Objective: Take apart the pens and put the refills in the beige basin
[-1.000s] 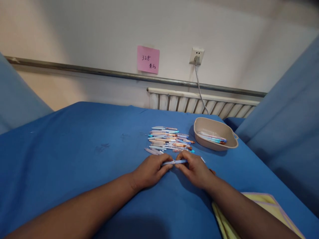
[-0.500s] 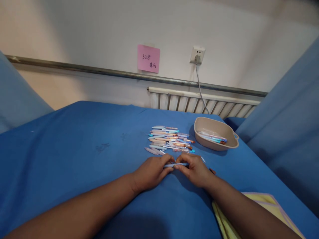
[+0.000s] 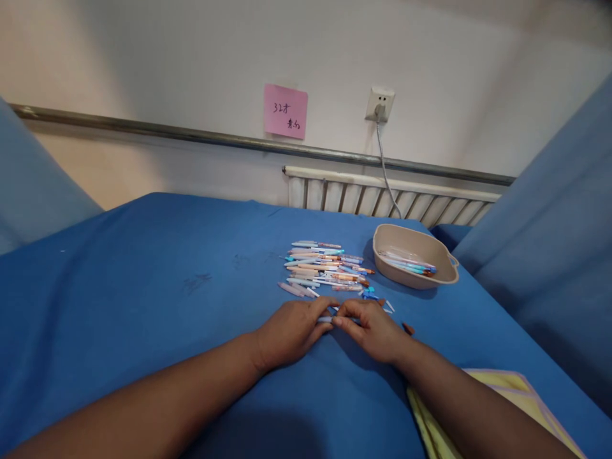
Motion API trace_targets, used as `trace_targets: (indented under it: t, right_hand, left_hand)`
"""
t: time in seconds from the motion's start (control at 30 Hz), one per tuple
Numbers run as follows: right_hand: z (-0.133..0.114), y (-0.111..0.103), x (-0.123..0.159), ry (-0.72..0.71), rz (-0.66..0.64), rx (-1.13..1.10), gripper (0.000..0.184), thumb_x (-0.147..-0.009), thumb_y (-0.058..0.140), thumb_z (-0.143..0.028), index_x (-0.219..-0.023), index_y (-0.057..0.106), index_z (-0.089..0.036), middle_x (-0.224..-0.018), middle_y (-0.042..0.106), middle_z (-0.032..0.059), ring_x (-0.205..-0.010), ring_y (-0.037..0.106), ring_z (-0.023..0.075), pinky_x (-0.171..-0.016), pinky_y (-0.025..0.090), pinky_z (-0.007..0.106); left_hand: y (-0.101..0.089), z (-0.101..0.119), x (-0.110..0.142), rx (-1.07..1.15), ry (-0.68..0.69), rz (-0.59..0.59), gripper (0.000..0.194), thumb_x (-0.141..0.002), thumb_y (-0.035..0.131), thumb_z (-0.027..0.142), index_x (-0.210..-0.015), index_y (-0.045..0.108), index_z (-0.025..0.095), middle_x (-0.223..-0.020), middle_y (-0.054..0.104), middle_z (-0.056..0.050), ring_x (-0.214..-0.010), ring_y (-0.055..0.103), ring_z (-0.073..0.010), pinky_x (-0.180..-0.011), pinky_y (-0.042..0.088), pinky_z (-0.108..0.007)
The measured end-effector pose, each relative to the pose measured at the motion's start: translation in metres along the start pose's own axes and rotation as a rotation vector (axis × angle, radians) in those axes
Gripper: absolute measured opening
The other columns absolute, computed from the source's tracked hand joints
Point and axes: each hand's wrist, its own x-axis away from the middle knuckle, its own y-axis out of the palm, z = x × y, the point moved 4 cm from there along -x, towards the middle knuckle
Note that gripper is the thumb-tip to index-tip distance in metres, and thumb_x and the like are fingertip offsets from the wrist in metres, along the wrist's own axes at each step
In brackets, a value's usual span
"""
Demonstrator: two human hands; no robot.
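My left hand (image 3: 292,328) is closed around a light blue pen (image 3: 325,319), its thumb and fingers pinching the barrel. My right hand (image 3: 371,326) is closed on the same pen's right end, fingertips almost touching the left ones; most of that end is hidden. Just beyond the hands lies a pile of pens and pen parts (image 3: 327,266) in pale blue, peach, brown and white. Small blue pieces (image 3: 369,294) lie by the right knuckles, and a brown piece (image 3: 408,328) rests beside the right wrist.
A beige basin (image 3: 447,275) with several pens inside stands right of the pile. At the lower right a yellow cloth (image 3: 507,389) lies under my right forearm. A blue sheet (image 3: 143,287) covers the table, with a wall, radiator (image 3: 329,194) and plugged socket (image 3: 381,104) behind.
Both hands have stayed close together over the same spot. My right fingers have curled in, so less of the pen's right part shows. Blue and brown pieces beyond the right hand have come into sight.
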Motion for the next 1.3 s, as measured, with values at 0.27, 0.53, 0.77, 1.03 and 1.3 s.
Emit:
trace_targets:
  t: [0.27, 0.53, 0.77, 1.03, 1.3]
  right_hand:
    - [0.020, -0.011, -0.005, 0.168, 0.199, -0.422, 0.046, -0.091, 0.036, -0.056, -0.092, 0.060, -0.017, -0.056, 0.056, -0.0013, -0.051, 0.052, 0.0130, -0.052, 0.040, 0.025]
    - [0.031, -0.020, -0.012, 0.172, 0.384, -0.846, 0.038, -0.075, 0.063, -0.053, -0.079, 0.062, -0.016, -0.061, 0.057, -0.0019, -0.047, 0.050, 0.0085, -0.048, 0.037, 0.021]
    - [0.026, -0.024, -0.012, 0.143, 0.399, -0.807, 0.032, -0.071, 0.069, -0.047, -0.071, 0.059, -0.017, -0.059, 0.059, -0.0022, -0.047, 0.049, 0.0084, -0.048, 0.039, 0.021]
    - [0.022, -0.028, -0.015, 0.143, 0.380, -0.717, 0.035, -0.069, 0.069, -0.050, -0.067, 0.057, -0.018, -0.055, 0.058, -0.0030, -0.044, 0.049, 0.0087, -0.046, 0.039, 0.022]
    - [0.038, -0.086, 0.010, 0.286, 0.156, -0.145, 0.023, -0.082, 0.054, -0.038, -0.070, 0.054, -0.018, -0.061, 0.064, -0.0010, -0.047, 0.050, 0.0098, -0.046, 0.038, 0.021]
  left_hand:
    - [-0.009, -0.004, -0.005, 0.165, -0.032, 0.039, 0.022, -0.095, 0.041, 0.029, -0.113, 0.051, 0.022, -0.102, 0.065, -0.004, -0.092, 0.062, -0.0198, -0.080, 0.045, -0.029]
    - [-0.009, -0.012, -0.010, 0.416, -0.126, 0.080, 0.024, -0.096, 0.037, 0.033, -0.094, 0.056, 0.018, -0.084, 0.063, -0.001, -0.071, 0.058, -0.0132, -0.068, 0.045, -0.023]
    - [-0.010, -0.013, -0.011, 0.376, -0.143, 0.054, 0.028, -0.097, 0.034, 0.033, -0.089, 0.057, 0.018, -0.079, 0.060, 0.000, -0.070, 0.056, -0.0139, -0.067, 0.043, -0.023]
    - [-0.013, -0.010, -0.010, 0.298, -0.121, 0.051, 0.028, -0.096, 0.036, 0.038, -0.095, 0.057, 0.019, -0.079, 0.060, 0.001, -0.075, 0.056, -0.0158, -0.070, 0.041, -0.025]
    - [-0.014, -0.012, -0.012, 0.278, -0.126, 0.028, 0.032, -0.096, 0.033, 0.038, -0.085, 0.055, 0.018, -0.076, 0.059, 0.000, -0.073, 0.055, -0.0163, -0.069, 0.041, -0.026]
